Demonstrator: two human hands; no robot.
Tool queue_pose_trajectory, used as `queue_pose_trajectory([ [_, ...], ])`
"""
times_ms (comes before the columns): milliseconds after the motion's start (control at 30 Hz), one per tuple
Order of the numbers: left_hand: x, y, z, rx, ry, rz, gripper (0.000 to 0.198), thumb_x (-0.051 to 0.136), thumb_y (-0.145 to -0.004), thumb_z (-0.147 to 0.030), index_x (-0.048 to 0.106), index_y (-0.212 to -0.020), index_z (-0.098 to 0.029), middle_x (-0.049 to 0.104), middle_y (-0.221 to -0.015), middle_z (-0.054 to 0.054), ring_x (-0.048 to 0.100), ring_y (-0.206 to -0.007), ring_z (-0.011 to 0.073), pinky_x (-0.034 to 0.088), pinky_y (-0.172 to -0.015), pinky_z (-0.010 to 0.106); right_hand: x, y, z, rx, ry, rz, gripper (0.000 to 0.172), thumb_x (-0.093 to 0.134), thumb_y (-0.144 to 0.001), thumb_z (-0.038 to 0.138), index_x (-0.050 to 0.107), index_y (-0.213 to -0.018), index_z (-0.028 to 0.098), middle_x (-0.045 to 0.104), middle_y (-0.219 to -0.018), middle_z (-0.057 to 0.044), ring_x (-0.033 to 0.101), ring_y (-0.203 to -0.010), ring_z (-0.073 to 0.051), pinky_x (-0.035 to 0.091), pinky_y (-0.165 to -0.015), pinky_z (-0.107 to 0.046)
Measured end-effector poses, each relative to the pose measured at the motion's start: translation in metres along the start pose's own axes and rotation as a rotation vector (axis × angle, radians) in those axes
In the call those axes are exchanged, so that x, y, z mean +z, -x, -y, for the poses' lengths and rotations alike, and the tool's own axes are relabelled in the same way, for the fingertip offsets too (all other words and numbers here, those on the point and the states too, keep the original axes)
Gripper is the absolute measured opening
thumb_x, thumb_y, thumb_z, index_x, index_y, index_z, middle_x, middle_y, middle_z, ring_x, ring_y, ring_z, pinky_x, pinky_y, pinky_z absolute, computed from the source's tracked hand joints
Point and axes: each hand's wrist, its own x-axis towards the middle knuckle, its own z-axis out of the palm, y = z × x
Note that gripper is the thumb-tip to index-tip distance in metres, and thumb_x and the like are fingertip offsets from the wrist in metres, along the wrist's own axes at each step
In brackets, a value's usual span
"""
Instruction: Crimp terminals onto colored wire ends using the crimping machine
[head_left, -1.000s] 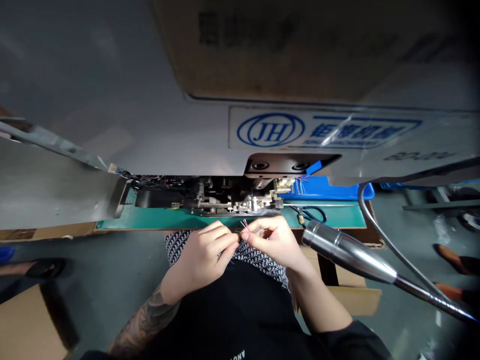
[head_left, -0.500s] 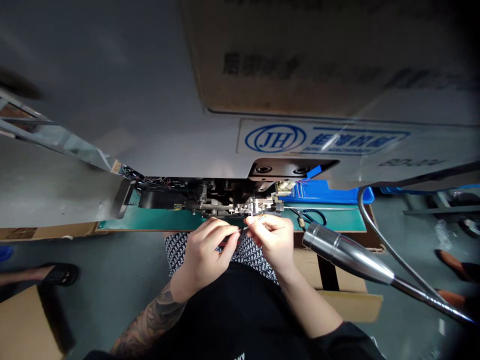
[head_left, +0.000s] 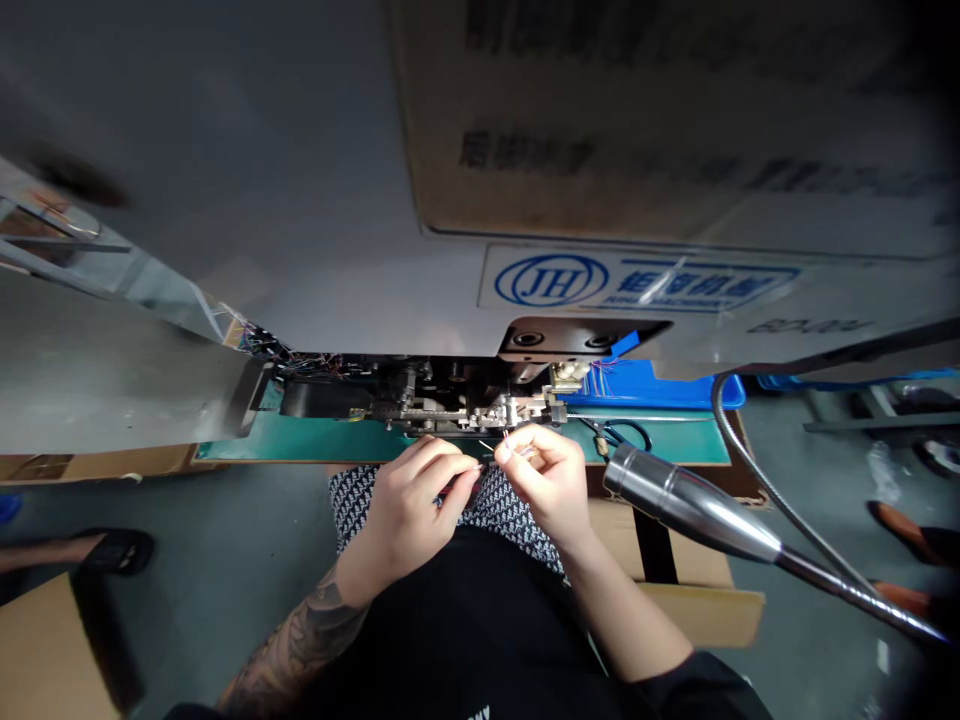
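Thin coloured wires (head_left: 495,447) — pinched in a narrow grip between the fingertips of my left hand (head_left: 405,510) and my right hand (head_left: 544,490), seen from above. Both hands sit close together, thumbs pressed to fingers, over the near edge of the green-topped table (head_left: 315,442). Pale wire ends stick up between them, just in front of the steel mechanism (head_left: 469,407) of a grey machine (head_left: 225,250); whether they touch it cannot be told from this view.

Right of the mechanism: a blue tray (head_left: 637,386) carrying fine coloured wires, and dark-handled scissors (head_left: 622,433) lying on the table just below it. A chrome lamp head (head_left: 690,503) on a flexible neck hangs beside my right hand. Below the hands: patterned black-and-white cloth (head_left: 502,505) across my lap, and my tattooed left forearm (head_left: 300,640). A cardboard box (head_left: 690,545) stands under the table — on the floor (head_left: 225,520) at far left, a sandalled foot (head_left: 120,550).
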Motion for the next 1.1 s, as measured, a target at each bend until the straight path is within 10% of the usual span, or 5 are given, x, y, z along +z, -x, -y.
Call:
queue_pose_trajectory([
  [333,-0.007,-0.001,0.004,0.104,-0.052,0.032,0.015,0.068,-0.102,-0.006,0.075,-0.107,-0.019,0.074,-0.095,0.005,0.067,-0.088,0.0195,0.059,-0.078,0.036,-0.028,-0.017,0.015,0.004,0.238,0.292,0.029,0.084,-0.092,0.042,0.075,-0.075,0.020,0.055,-0.058,0.003,0.038,-0.051,-0.011,0.030,-0.047,-0.027],
  [600,-0.007,-0.003,0.002,0.063,-0.006,0.007,0.013,0.068,-0.102,-0.007,0.072,-0.107,-0.018,0.074,-0.094,0.005,0.067,-0.087,0.0195,0.060,-0.080,0.037,-0.009,-0.011,0.012,0.098,-0.006,0.075,0.036,0.085,-0.090,0.051,0.074,-0.078,0.018,0.060,-0.053,0.003,0.043,-0.041,-0.009,0.031,-0.042,-0.024],
  [767,-0.009,-0.005,0.003,0.073,-0.010,0.038,0.013,0.068,-0.102,-0.006,0.073,-0.105,-0.018,0.074,-0.094,0.005,0.067,-0.087,0.0195,0.059,-0.079,0.037,-0.012,-0.012,0.016,0.081,0.039,0.222,0.041,0.088,-0.087,0.046,0.061,-0.071,0.021,0.047,-0.051,0.007,0.037,-0.045,-0.008,0.026,-0.045,-0.023],
  [1100,-0.013,-0.006,0.005,0.037,0.029,0.121,0.014,0.064,-0.105,-0.010,0.074,-0.101,-0.019,0.074,-0.093,0.003,0.065,-0.086,0.0191,0.056,-0.083,0.039,-0.024,-0.020,0.017,-0.124,0.271,0.307,0.027,0.084,-0.092,0.040,0.082,-0.075,0.018,0.063,-0.060,0.000,0.045,-0.054,-0.013,0.035,-0.052,-0.028],
])
